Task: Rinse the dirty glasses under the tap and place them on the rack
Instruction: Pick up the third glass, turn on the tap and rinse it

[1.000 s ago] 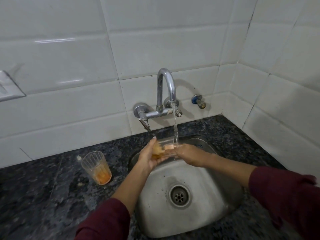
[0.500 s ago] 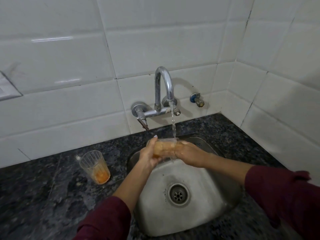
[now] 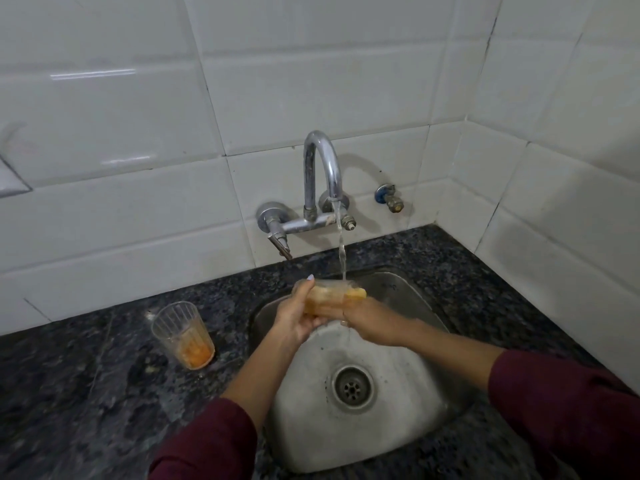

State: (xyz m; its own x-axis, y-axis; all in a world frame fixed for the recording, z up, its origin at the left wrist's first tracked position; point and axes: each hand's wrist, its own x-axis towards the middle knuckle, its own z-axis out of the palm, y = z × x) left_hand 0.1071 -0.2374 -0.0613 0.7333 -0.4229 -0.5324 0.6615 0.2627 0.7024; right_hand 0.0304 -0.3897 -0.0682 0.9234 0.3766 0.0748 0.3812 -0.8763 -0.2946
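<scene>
Orange residue is sitting in the second glass (image 3: pixel 185 336), which is standing upright on the dark desk (image 3: pixel 86 393) at about nine o'clock from the sink (image 3: pixel 398 427), untouched and awaiting its rinse. Moving right, the left hand (image 3: pixel 298 317) is gripping the glass being rinsed (image 3: pixel 332 297), fingers curled round it as it is lying tilted on its side over the basin. Water from the tap (image 3: pixel 322 178), at twelve o'clock, is falling onto it. The right hand (image 3: pixel 370 323) is holding its other end, fingers wrapped around it. Orange is clinging inside, so rinsing is looking unfinished; no rack is showing.
</scene>
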